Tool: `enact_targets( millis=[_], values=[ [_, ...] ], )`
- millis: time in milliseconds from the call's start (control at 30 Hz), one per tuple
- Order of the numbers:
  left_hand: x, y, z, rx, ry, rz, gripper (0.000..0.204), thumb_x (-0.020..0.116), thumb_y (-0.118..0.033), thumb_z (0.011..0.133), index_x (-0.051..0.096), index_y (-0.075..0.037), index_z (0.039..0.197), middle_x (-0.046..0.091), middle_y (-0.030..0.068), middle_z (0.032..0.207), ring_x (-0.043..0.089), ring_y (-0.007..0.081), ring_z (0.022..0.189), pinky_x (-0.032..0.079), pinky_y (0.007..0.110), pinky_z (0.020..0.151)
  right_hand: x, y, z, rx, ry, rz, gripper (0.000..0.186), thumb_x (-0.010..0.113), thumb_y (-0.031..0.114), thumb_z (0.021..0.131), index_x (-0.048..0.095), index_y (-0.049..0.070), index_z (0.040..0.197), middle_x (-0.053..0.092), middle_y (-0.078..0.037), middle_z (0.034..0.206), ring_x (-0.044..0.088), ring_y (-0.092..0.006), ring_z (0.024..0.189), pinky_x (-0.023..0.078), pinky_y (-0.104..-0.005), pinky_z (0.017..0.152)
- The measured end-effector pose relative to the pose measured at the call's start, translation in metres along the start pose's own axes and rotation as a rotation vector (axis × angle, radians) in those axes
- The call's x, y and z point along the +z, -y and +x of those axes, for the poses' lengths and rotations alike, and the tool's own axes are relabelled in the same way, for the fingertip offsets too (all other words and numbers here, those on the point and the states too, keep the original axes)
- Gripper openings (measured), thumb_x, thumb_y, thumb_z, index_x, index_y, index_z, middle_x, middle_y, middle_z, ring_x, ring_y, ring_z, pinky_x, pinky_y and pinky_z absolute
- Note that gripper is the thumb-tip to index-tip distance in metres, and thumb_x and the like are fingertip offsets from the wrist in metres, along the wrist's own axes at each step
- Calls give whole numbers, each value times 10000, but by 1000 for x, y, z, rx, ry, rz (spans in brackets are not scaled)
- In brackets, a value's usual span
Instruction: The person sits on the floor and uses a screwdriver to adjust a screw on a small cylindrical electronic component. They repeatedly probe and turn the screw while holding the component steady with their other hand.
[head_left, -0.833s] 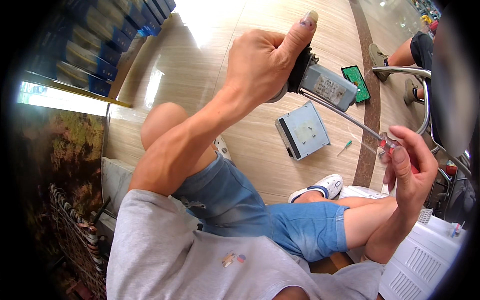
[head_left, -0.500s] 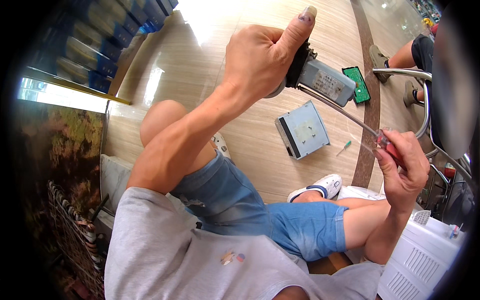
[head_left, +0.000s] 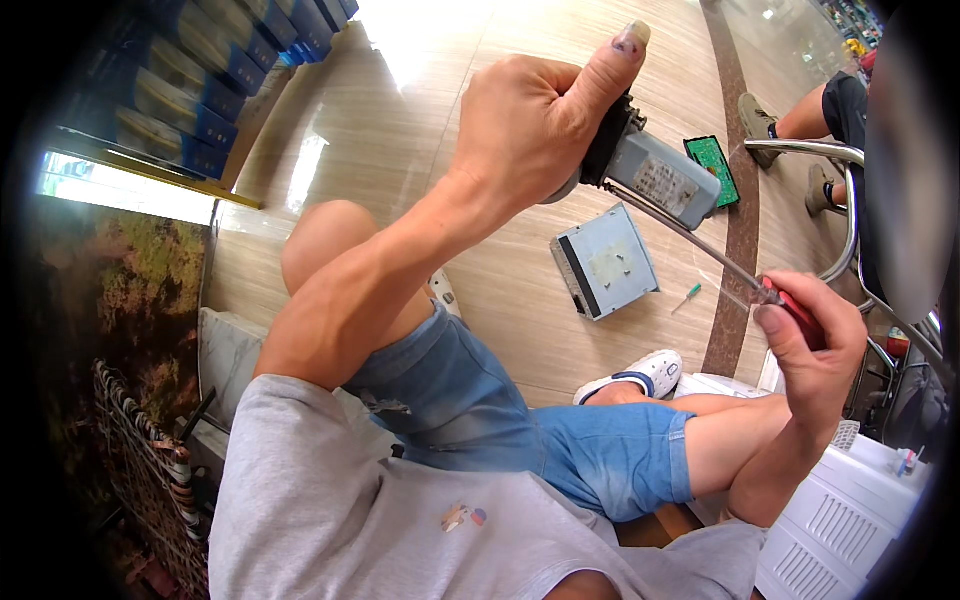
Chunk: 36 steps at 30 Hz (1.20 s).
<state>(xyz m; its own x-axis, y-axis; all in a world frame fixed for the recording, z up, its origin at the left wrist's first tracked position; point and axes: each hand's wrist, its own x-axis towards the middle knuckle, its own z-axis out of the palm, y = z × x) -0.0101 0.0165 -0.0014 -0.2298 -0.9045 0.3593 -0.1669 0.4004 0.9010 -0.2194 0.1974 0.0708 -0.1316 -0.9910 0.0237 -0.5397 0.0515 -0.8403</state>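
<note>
My left hand is closed around a device with a black end and a grey metal body, which looks like a small electric motor. A worn label covers one face of the body, and my palm hides the other end. My right hand grips the red handle of a screwdriver with a long metal shaft. That shaft slants up along the underside of the motor, its tip at the black part near my left hand. Whether the tip sits in a screw, I cannot tell.
On the tiled floor lie a silver-and-black metal box, a small green-handled screwdriver and a green circuit board. A chair with metal legs and another person's legs are at right. A white plastic crate stands beside my leg.
Both hands, with the motor and the screwdriver, have shifted slightly right and downward. The fingers of my right hand have changed position around the red handle.
</note>
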Motion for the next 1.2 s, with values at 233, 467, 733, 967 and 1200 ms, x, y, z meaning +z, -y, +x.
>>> enact_targets(
  millis=[233,467,733,967,1200],
  values=[
    [-2,-3,2,10,-3,17,725,510,-625,896,649,-12,535,451,20,382,443,95,376,324,284,359,9,-8,5,-507,-151,-441,327,755,-19,686,652,-1,995,636,-109,842,616,-179,696,465,-252,579],
    [3,-5,-2,6,23,6,712,515,-608,903,657,-4,553,459,25,389,437,96,376,319,289,358,4,5,0,-101,-26,-278,269,753,74,757,650,-21,986,600,-77,746,494,-105,565,357,-218,491],
    [3,3,-5,-47,74,96,702,516,-602,906,668,-6,568,465,31,388,447,97,383,327,294,362,14,-13,5,-505,-85,-475,275,750,-4,703,654,-9,961,600,-97,733,554,-177,578,408,-275,477],
    [6,-16,-3,-284,73,-187,563,554,-418,957,611,-52,533,531,-3,485,461,54,442,330,232,384,18,-17,12,-615,-188,-507,307,752,-16,659,638,6,943,609,-106,769,571,-186,573,430,-276,490],
    [5,8,-7,-61,48,60,718,536,-585,906,597,15,515,391,-7,388,372,70,400,269,286,366,12,-8,11,-141,29,-280,217,727,47,717,647,-13,909,601,-97,738,583,-155,594,419,-268,503]
  ],
)
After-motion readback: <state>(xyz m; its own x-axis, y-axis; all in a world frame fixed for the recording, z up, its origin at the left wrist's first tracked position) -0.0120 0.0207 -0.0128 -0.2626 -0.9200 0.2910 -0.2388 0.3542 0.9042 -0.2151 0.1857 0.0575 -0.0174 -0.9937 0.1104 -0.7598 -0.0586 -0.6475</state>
